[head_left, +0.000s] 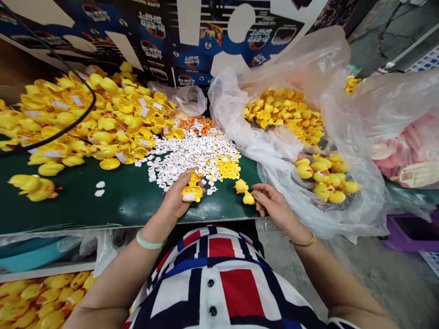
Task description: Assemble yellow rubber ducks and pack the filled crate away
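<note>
My left hand (178,196) is closed round a yellow duck base piece (192,188) with a white patch, held just above the green table (120,201). My right hand (272,203) pinches a small yellow duck top (248,198) at the table's near edge. A second small yellow piece (240,185) lies just left of it. Right behind my hands spreads a heap of small white parts (192,153), with a patch of small yellow parts (228,168) and some orange parts (195,123).
A big pile of yellow duck halves (103,114) covers the table's left. A clear plastic bag (308,151) at the right holds more yellow duck pieces. Printed cardboard (171,36) stands behind. A black cable (68,123) crosses the left pile. More ducks sit in a bin (37,301) below.
</note>
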Motion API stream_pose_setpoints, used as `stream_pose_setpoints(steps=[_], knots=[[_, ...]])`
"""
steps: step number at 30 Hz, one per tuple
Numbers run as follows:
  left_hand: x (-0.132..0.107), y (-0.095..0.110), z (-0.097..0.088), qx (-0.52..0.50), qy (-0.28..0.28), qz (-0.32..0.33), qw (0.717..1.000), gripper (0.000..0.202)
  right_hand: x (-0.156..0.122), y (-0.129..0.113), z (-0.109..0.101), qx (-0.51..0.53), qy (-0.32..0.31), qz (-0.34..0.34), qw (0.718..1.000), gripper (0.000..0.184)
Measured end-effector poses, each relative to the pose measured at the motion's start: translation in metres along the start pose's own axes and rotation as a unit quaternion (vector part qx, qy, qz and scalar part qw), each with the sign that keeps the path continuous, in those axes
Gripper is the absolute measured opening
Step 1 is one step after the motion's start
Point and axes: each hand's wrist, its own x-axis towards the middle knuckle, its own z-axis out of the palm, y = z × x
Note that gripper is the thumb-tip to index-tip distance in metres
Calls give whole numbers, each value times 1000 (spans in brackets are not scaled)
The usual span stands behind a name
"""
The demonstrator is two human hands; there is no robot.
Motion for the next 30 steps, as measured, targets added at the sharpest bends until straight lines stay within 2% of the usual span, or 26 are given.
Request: stream_pose_setpoints(steps=[2,4,6,8,10,13,14,18,21,23,25,26,28,30], knots=[[0,0,0,0,-1,4,1000,42,-4,-3,-3,-144,60,-71,985,46],[0,-1,1,0,0,4,1000,42,-9,-3,2,-286,86,-159,941,54],[0,-2,1,-1,3,3,1000,42,-12,0,11,-408,71,-235,879,61],[0,-2,1,-1,6,4,1000,43,-12,6,20,-482,30,-287,827,50],[-1,-2,1,0,9,6,1000,44,-10,9,24,-498,4,-323,805,37],[-4,0,1,-3,14,3,1000,45,-5,0,14,-495,20,-338,800,37],[-5,1,1,-6,17,1,1000,45,-3,-8,9,-512,28,-337,789,36],[-10,2,3,-16,32,7,999,44,-4,-45,-7,-631,10,-330,702,31],[-11,0,5,-22,35,16,999,44,-7,-58,6,-677,13,-324,661,23],[-12,-1,7,-20,37,18,999,45,-6,-60,24,-691,-6,-317,649,9],[-12,-1,8,-17,38,16,999,46,3,-61,42,-689,-58,-305,655,21],[-13,0,8,-14,38,14,999,45,10,-63,49,-680,-87,-293,666,32],[-16,1,7,-13,41,11,999,44,28,-70,55,-651,-113,-251,708,44],[-19,2,3,-18,45,5,999,43,45,-77,46,-607,-97,-220,757,44]])
